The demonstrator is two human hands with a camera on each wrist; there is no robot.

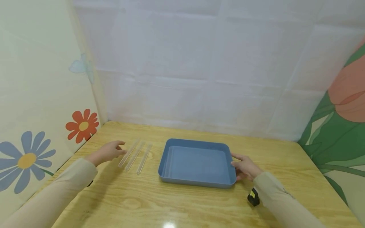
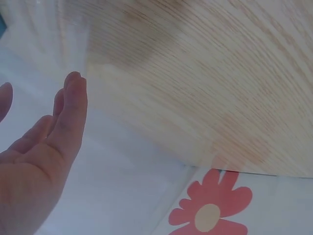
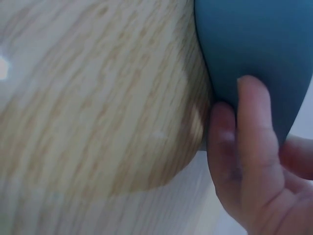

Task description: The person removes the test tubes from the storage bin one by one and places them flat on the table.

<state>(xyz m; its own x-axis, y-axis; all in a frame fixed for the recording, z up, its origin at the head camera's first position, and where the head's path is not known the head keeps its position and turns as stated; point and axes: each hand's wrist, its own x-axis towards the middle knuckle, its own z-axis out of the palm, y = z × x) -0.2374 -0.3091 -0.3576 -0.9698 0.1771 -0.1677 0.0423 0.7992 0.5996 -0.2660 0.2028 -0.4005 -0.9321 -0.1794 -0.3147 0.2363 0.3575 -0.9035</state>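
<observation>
Three slim clear test tubes with rounded near ends lie side by side on the wooden table. Just left of them hovers my left hand, fingers loosely bent and holding nothing; the left wrist view also shows these fingers free. To the right of the tubes sits a shallow blue rectangular tray. Faint lengthwise streaks show along its left inside; what they are, I cannot tell. My right hand grips the tray's right side, its fingers against the outer wall and the thumb at the rim.
White cloth hangs behind the table. Flower-printed panels stand at the left and right. A small black device with a yellow mark sits at the right wrist.
</observation>
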